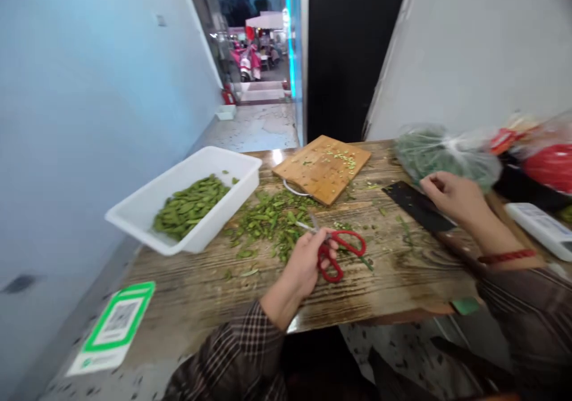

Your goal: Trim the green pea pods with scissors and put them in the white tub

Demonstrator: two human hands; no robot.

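Note:
My left hand (pixel 308 258) is closed around a pair of red-handled scissors (pixel 342 243). Its handles point right and its blades point away over a heap of green soybean pods and trimmings (pixel 277 216). My right hand (pixel 453 195), with a red band on the wrist, is raised with curled fingers over a flat black blade that looks like a cleaver (pixel 415 204). Whether those fingers pinch anything is hidden. A white plastic tub (pixel 227 210) at left holds many soybean pods (pixel 192 207).
A wooden cutting board (pixel 313 168) with small green bits lies at the table's back. Tied plastic bags (pixel 447 151) and a white device (pixel 540 228) are at right. A green-bordered QR code card (pixel 96 344) lies front left. Walls flank the table (pixel 187 294); beyond is a doorway.

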